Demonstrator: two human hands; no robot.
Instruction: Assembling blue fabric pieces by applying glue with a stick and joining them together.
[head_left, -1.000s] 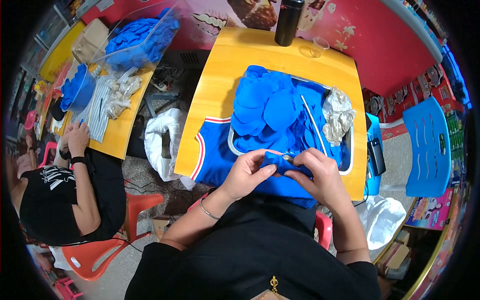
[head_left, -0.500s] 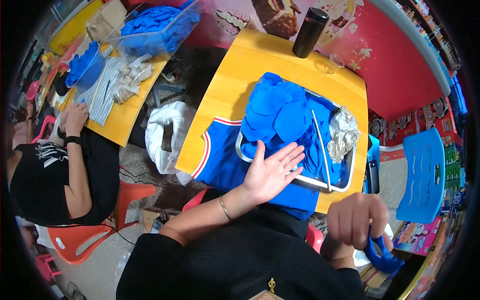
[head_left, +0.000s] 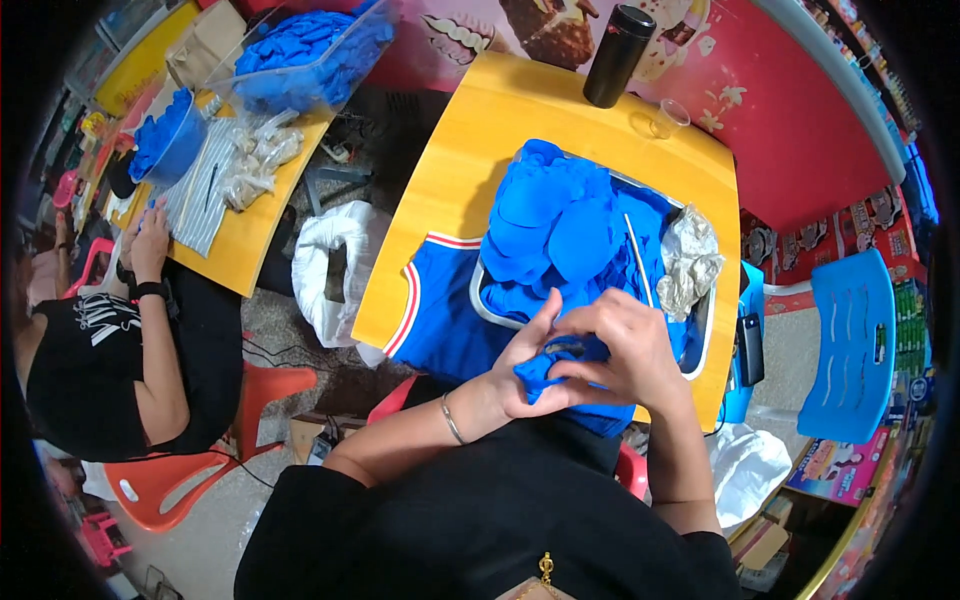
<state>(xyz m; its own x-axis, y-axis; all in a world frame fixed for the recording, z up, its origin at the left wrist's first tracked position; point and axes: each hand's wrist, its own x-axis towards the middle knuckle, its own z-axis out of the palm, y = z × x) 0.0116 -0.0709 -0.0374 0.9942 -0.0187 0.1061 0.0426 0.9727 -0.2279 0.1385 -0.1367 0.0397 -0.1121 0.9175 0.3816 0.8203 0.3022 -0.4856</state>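
Over the near side of the tray, my left hand [head_left: 507, 384] is turned palm up with its thumb raised, cradling a small blue fabric piece [head_left: 538, 374]. From the right, my right hand [head_left: 628, 345] pinches the same piece. A dark gap shows in the folded fabric; its far part is hidden by my right fingers. Just beyond both hands is a metal tray [head_left: 707, 345] piled with blue rounded fabric cut-outs [head_left: 560, 225]. A thin white stick [head_left: 638, 260] lies across the pile beside a crumpled clear plastic bag [head_left: 690, 265].
A blue garment with striped trim [head_left: 440, 310] lies under the tray on the yellow table [head_left: 410, 215]. At the back stand a black bottle [head_left: 619, 58] and a clear cup [head_left: 670, 118]. A blue chair [head_left: 850, 345] is at right; a co-worker [head_left: 100, 370] sits left.
My right hand has come in from the lower right with the blue piece and met my left palm, which was spread and bare. The left hand now supports the piece.
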